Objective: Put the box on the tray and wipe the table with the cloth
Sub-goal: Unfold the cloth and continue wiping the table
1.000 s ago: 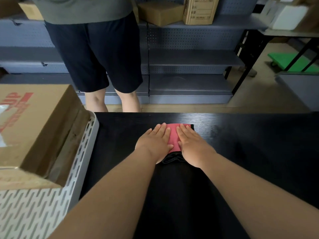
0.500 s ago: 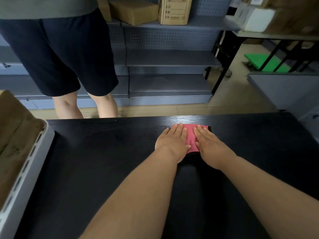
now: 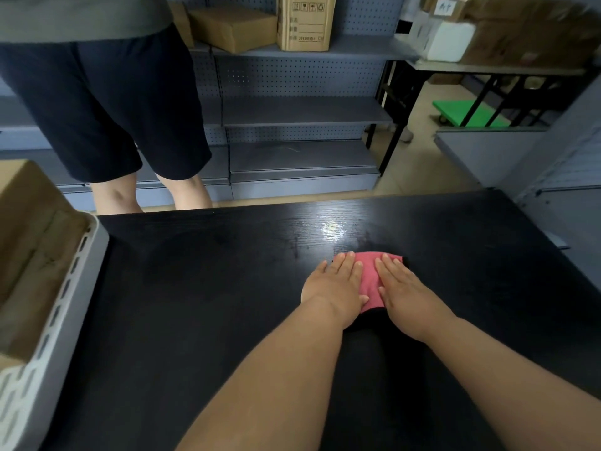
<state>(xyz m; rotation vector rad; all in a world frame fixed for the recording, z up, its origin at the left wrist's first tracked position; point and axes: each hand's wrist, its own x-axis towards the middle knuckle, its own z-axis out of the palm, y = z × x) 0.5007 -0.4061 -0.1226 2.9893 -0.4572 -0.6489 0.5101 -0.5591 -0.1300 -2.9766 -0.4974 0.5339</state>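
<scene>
Vs half a second ago: cloth (image 3: 369,275) and both hands sit further right along the table (image 3: 195,288) and further back from its far edge, closer to the wearer. Hand pose unchanged. View has swung, so more of the tray (image 3: 65,288) and box (image 3: 22,239) shows at left.

Left hand (image 3: 335,288) and right hand (image 3: 403,291) lie flat, side by side, palms down on the pink cloth. Fingers straight and held close together, not spread, nothing pinched. Left thumb lies over the cloth's near part. Only a strip of cloth shows between the hands, plus its far edge past the fingertips. A dark edge of the cloth shows under the wrists.

Box is in the white slotted tray, at the table's left end, well apart from the cloth.

Surface: black wood-grain tabletop, bright glare patch (image 3: 331,229) just beyond the cloth.

Room: a person in dark shorts (image 3: 97,109) stands at the far side of the table, left. Grey pegboard shelving (image 3: 305,112) behind, cardboard cartons (image 3: 305,21) on its top shelf. Folding table (image 3: 487,68) at right, loaded with more boxes. Green cart (image 3: 468,112) on the floor beneath it.
</scene>
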